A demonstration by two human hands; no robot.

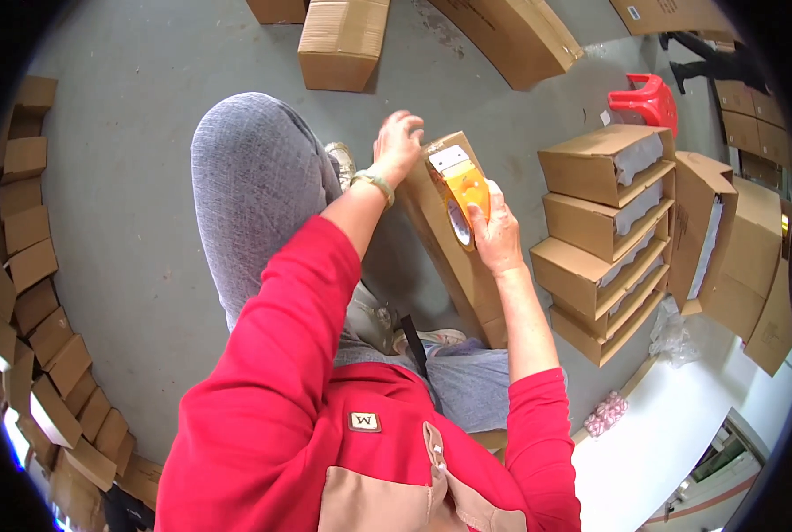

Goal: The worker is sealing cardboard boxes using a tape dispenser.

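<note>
A seated person in a red top is sealing a long cardboard box [456, 257] that is standing on end between the knees on a grey concrete floor [130, 222]. The right hand [497, 232] is wrapped around the grip of an orange tape dispenser [460, 191], its fingers closed on the handle, and is pressing the tool against the box's upper end. The left hand [397, 144], a bracelet at the wrist, is resting on the top corner of the same box with its fingers loosely spread, steadying it. Whether tape is already running off the roll cannot be told from this angle.

Judging from the pose, doing this well is likely coming down to keeping the dispenser flat against the cardboard and drawing it straight along the seam, while the left hand is bracing the box so it is not tipping. Fingers are best kept clear of the cutting edge.

To the person's right, a stack of open boxes [601, 230] with white contents is waiting beside a red plastic stool [648, 99]. A row of small flat cartons [37, 293] is curving along the left, and larger sealed boxes [343, 40] are lying at the top.
</note>
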